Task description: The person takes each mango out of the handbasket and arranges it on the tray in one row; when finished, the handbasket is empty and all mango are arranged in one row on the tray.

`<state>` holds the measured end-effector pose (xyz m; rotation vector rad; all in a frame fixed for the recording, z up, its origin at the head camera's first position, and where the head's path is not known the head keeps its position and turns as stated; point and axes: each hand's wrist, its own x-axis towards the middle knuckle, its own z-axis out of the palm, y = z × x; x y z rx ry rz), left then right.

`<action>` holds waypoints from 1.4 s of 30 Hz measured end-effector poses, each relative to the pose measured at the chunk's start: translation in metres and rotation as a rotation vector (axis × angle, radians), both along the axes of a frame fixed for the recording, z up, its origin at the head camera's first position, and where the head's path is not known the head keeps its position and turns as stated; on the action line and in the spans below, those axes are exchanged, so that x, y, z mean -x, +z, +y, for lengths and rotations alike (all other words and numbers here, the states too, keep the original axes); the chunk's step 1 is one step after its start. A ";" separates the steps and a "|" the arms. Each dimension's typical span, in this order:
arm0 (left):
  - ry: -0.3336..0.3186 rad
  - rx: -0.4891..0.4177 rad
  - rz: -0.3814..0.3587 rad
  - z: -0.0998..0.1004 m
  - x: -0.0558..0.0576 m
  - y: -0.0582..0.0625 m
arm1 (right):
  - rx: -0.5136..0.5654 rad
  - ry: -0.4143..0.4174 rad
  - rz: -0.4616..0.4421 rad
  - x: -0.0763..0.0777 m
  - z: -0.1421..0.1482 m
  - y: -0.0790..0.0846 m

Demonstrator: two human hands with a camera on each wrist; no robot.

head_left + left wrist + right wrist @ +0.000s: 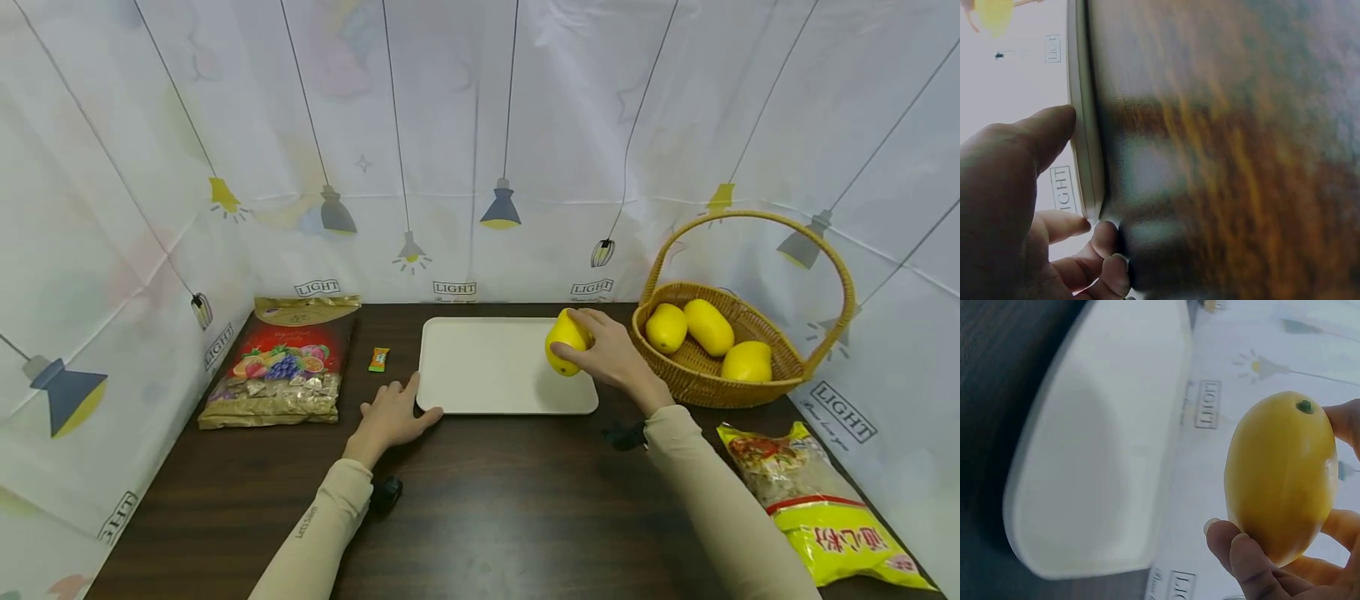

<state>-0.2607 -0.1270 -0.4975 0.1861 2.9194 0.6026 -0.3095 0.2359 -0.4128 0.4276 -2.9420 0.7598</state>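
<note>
In the head view a yellow mango (564, 340) is held by my right hand (611, 350) above the right end of a white rectangular tray (480, 367). The right wrist view shows fingers and thumb round the mango (1282, 478), its green stem spot uppermost, apart from the tray (1079, 462). At the tray's near left corner, my left hand (392, 419) touches the edge with thumb and fingers spread. The left wrist view has the thumb against the tray's rim (1085, 119). A wicker basket (693, 388) with three more mangoes (708, 327) stands right of my right hand.
A small orange and green wrapped candy (378, 359) lies left of the tray. Further left is a red and gold candy bag (281, 367). At the right front lies a yellow and clear food bag (832, 517). A printed white curtain (450, 150) closes off the table's back.
</note>
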 end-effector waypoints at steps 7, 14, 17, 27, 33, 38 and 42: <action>-0.003 -0.001 0.000 0.001 0.001 0.001 | 0.015 0.030 -0.044 0.009 -0.016 -0.022; 0.002 0.003 -0.007 -0.001 0.000 -0.001 | 0.006 0.094 -0.100 0.019 -0.037 -0.044; 0.001 -0.002 -0.010 -0.001 0.000 -0.001 | -0.009 0.111 -0.118 0.022 -0.044 -0.050; 0.005 0.007 -0.011 -0.001 0.001 -0.002 | -0.018 0.113 -0.190 0.030 -0.065 -0.058; 0.014 0.016 -0.010 -0.001 0.002 -0.001 | -0.020 0.155 -0.204 0.036 -0.086 -0.060; 0.018 0.014 -0.007 0.000 0.001 -0.001 | 0.003 0.189 -0.200 0.038 -0.102 -0.064; 0.018 0.016 -0.004 0.001 0.000 0.001 | 0.013 0.201 -0.183 0.041 -0.113 -0.065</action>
